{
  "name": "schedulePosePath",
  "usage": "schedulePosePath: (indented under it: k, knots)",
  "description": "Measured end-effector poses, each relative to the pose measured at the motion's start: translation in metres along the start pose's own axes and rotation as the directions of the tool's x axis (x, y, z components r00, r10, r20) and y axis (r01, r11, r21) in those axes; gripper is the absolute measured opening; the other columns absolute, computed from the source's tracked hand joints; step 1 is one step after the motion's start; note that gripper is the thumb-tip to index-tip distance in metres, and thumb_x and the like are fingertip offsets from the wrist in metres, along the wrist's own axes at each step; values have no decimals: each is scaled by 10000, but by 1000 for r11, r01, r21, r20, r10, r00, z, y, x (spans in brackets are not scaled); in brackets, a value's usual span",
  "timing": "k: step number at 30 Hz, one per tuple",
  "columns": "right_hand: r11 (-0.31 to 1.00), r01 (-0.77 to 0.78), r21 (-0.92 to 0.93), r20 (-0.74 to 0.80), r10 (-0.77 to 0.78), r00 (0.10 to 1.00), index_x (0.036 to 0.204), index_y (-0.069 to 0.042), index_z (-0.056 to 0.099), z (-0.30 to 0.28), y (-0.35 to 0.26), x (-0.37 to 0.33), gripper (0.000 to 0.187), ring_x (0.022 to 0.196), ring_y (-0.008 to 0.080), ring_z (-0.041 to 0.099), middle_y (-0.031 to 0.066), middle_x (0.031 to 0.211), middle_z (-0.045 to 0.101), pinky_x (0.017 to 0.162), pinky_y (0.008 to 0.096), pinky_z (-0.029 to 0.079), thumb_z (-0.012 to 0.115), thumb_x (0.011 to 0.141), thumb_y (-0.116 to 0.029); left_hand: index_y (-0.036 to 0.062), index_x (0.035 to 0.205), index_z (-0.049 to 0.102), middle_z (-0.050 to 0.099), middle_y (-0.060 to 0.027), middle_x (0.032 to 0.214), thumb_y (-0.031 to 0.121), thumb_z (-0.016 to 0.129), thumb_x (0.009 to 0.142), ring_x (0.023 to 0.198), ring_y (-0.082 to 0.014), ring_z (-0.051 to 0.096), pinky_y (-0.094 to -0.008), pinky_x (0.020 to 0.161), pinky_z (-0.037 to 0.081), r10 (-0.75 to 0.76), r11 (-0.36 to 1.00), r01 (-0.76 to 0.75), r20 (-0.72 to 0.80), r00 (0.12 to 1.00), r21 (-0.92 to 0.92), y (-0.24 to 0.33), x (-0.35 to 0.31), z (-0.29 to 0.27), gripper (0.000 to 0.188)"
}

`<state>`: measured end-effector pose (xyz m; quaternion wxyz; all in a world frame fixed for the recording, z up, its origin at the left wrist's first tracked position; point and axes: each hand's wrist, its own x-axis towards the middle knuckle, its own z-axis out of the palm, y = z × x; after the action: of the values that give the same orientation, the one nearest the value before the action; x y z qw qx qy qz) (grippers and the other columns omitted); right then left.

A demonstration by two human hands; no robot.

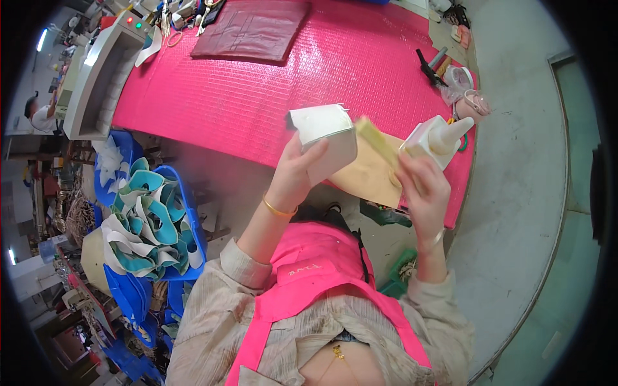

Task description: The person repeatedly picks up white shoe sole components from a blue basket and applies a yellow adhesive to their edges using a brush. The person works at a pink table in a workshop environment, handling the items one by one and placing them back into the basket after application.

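Observation:
My left hand (297,168) grips a white, box-shaped folded piece (329,132), possibly leather, with its thumb along the near side. Between the pinched fingers of my right hand (423,185) is a flat yellowish stick (376,140), slightly blurred. Its far end comes close to the right edge of the white piece; whether they touch I cannot tell. A white squeeze bottle (432,143) with a pointed nozzle stands just beyond the right hand. Under both hands, a tan sheet (367,172) lies at the near edge of the table.
The table has a shiny pink cover (244,96). On it lie a dark red folded sheet (254,29) at the back and a black clamp-like tool (430,69) at right. A grey machine (103,77) stands at left. Below it, a blue bin (198,235) holds several teal-and-white pieces (145,222).

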<state>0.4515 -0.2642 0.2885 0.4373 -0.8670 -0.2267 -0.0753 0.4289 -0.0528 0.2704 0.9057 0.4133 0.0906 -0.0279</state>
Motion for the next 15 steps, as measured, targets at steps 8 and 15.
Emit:
schedulePosePath:
  k: [8,15]
  knots:
    - [998,-18,-61,-76,13,997,922,-101,628,29,22,-6,245,609,205,550,67,701,534,530,311,429,656,679,-78,34,1142,448,534,-103,1058,333,433,880,965,-224,530,-359,833,441,-283,851,257,13,959,-458,-3,35,-18,398]
    - [973,100,-210,165,-66,984,929,-133,626,57,51,-45,249,599,241,534,65,711,550,533,342,422,638,684,-91,33,1137,453,527,-118,1078,380,391,884,984,-245,522,-393,853,430,-271,794,226,3,963,-564,-11,68,-40,434]
